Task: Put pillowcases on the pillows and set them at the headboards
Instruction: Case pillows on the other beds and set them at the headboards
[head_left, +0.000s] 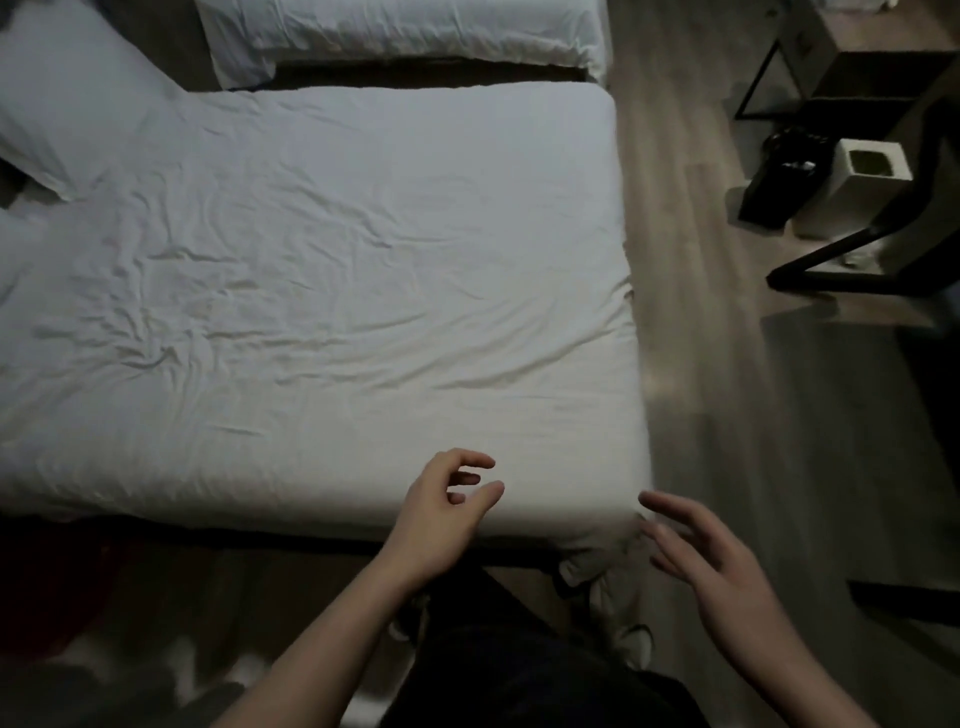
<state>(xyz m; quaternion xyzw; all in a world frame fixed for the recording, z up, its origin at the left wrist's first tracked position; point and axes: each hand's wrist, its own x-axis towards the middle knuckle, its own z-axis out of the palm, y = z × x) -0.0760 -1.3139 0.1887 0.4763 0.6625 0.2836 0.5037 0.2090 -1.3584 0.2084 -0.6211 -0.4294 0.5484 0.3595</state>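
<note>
Head view: your left hand (441, 509) and right hand (717, 566) hover empty, fingers loosely apart, at the near bed (337, 260) corner. One cased pillow (67, 114) lies far left; none in hand; others' status not visible.

Light: dim, greyish; the whole room is underlit.
Floor (691, 249): wood-look planks in grey-brown, running along the right side of the near bed, with a pale patch of light beside the mattress edge.
Near bed (332, 291): covered in a wrinkled white sheet, filling most of the view.
Far bed (405, 31): also white, beyond a dark gap at the top.
Black metal frame (841, 260): angled furniture leg at right.
White bin (857, 182): square, open-topped, on the floor.
Black bin (774, 182): just beside the white one.
</note>
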